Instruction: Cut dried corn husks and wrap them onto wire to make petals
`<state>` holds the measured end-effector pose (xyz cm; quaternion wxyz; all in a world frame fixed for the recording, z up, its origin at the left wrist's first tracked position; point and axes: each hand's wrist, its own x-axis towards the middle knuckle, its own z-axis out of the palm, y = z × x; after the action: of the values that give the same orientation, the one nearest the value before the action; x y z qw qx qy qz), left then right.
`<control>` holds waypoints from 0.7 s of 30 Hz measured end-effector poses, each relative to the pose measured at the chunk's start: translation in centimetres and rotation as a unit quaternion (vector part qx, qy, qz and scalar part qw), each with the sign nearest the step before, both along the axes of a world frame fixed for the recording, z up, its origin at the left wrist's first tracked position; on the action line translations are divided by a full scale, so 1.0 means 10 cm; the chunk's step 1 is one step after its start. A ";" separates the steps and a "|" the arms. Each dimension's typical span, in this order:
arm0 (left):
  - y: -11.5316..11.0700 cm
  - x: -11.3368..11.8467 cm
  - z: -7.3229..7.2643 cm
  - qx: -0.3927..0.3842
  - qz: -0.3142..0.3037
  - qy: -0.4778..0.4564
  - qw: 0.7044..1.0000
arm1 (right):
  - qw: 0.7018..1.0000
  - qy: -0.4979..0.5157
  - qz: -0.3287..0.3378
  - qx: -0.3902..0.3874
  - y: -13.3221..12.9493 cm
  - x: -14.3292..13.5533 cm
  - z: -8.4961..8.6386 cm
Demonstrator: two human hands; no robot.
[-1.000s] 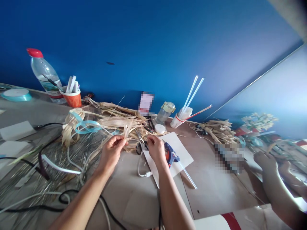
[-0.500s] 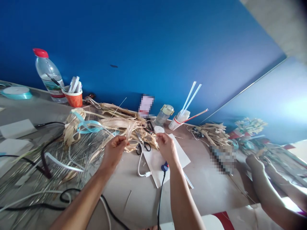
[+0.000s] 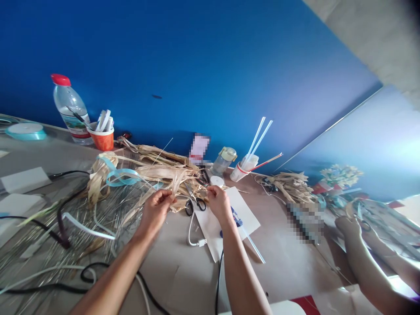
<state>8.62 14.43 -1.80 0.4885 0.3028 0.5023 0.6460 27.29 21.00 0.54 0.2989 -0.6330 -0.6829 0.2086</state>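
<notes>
The left hand [image 3: 155,212] pinches a pale, thin dried-husk strip [image 3: 178,181] near the frame's centre. The right hand [image 3: 219,204] has fingertips together; whether they grip anything, I cannot tell. Between them lie black-handled metal scissors [image 3: 200,204]; beyond, tan dried husks [image 3: 164,170].

After swinging right, the right hand [image 3: 219,204] is drifting partway back left toward the scissors [image 3: 195,198], which are now showing clear of its fingers. The blue glue gun [image 3: 236,216] is peeking out again right of the forearm [image 3: 241,262].
</notes>
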 end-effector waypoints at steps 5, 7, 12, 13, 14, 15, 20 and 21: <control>-0.01 0.00 0.02 0.004 0.013 0.012 1.000 | 0.998 -0.031 0.047 -0.021 -0.07 -0.07 -0.01; -0.01 -0.01 0.01 0.008 0.018 0.016 1.000 | 0.997 -0.044 0.067 -0.020 -0.14 -0.14 -0.03; -0.01 -0.01 0.01 0.004 0.025 0.030 0.999 | 0.990 -0.068 0.121 -0.022 -0.26 -0.28 -0.03; -0.01 -0.02 0.01 0.006 0.026 0.030 0.999 | 0.989 -0.072 0.125 -0.023 -0.27 -0.30 -0.03; -0.01 -0.02 0.01 0.008 0.026 0.029 0.999 | 0.989 -0.076 0.126 -0.022 -0.28 -0.31 -0.02; -0.01 -0.02 0.01 0.010 0.024 0.029 0.999 | 0.989 -0.080 0.126 -0.021 -0.28 -0.32 -0.02; -0.01 -0.01 0.00 0.002 0.018 0.032 0.999 | 0.990 -0.105 0.096 -0.004 -0.27 -0.30 -0.04; -0.01 -0.01 0.00 0.001 0.017 0.030 0.999 | 0.990 -0.118 0.083 0.001 -0.27 -0.29 -0.05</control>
<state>8.52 14.30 -1.83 0.4617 0.3140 0.5210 0.6456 24.42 18.34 0.07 0.1986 -0.5937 -0.7640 0.1559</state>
